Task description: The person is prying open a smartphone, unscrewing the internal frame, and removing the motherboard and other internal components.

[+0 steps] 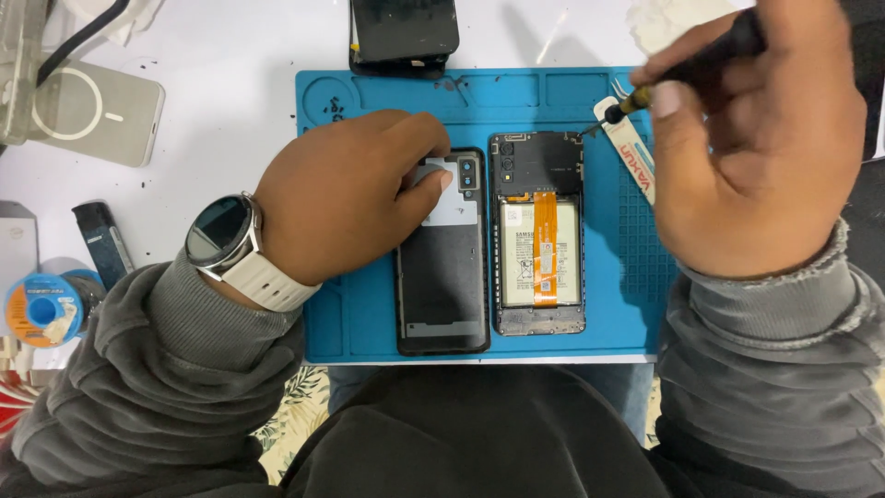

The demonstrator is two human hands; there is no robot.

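Observation:
On a blue repair mat [369,323] lie two phone parts side by side. The black back cover [444,286] is on the left, inside face up. My left hand [346,198], with a white-strapped watch on the wrist, rests on its top end, fingertips by the camera cutout. To its right lies the opened phone body [537,235] with a white battery and an orange ribbon cable. My right hand [751,138] grips a black-handled screwdriver [687,69]; its tip hovers at the phone body's upper right corner.
A white flat pry tool [631,157] lies on the mat right of the phone. A black device [403,32] sits at the mat's far edge. Left of the mat are a white round-marked charger pack [97,111], a small dark stick [103,242] and a solder spool [46,309].

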